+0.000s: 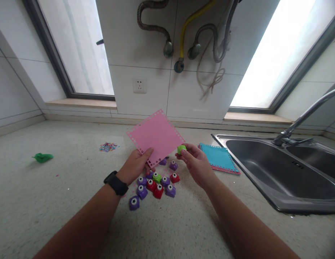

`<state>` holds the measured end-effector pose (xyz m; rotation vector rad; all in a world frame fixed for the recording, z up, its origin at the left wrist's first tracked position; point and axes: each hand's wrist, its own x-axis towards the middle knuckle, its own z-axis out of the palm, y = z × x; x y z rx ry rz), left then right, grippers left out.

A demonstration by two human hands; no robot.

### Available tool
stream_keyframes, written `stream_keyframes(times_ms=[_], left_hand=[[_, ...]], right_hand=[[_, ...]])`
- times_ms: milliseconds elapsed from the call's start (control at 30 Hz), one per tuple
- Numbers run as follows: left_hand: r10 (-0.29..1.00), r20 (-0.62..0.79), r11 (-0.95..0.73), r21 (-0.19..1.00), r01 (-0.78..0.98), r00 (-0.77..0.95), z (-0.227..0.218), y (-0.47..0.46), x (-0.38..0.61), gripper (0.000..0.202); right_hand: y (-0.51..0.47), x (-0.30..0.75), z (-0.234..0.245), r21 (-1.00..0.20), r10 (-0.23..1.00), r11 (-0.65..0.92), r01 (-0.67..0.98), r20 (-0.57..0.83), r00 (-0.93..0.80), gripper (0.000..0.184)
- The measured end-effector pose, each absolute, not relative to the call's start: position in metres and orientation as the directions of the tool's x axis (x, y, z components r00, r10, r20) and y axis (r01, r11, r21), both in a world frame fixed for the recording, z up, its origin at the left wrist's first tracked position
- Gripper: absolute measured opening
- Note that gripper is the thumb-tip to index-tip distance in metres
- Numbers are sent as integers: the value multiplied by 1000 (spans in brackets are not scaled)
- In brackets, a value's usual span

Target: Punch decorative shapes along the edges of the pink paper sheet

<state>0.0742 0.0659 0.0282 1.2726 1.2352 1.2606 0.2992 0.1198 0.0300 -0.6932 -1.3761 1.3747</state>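
A pink sheet of paper (158, 136) with small shapes punched along its edges is tilted up above the counter. My left hand (139, 160) pinches it near its lower left edge, thumb on top. In my right hand (194, 162) a light green craft punch (181, 149) is gripped between thumb and fingers, close to the paper's right corner. Whether the punch touches the paper I cannot tell. Below the paper lie several more craft punches, among them a purple punch (134, 203), a red punch (158, 191) and a green punch (157, 177).
A stack of punched sheets (220, 158), blue on top, lies beside the steel sink (276, 207) on the right. Colourful paper bits (108, 146) form a small pile at the left. Farther left is a crumpled green item (42, 157). The tiled wall (145, 108) stands behind.
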Motion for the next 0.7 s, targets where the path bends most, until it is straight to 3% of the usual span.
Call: stream_keyframes(times_ms=[300, 500, 700], left_hand=[[997, 80, -80, 992, 102, 6, 30, 65, 75, 52], [992, 119, -123, 964, 235, 34, 28, 65, 74, 61], [982, 173, -186, 960, 209, 79, 30, 62, 79, 57]], right_hand=[[122, 300, 25, -954, 893, 172, -246, 256, -370, 20], [118, 298, 25, -964, 874, 135, -228, 224, -430, 17], [109, 292, 29, -967, 836, -66, -246, 81, -543, 25]])
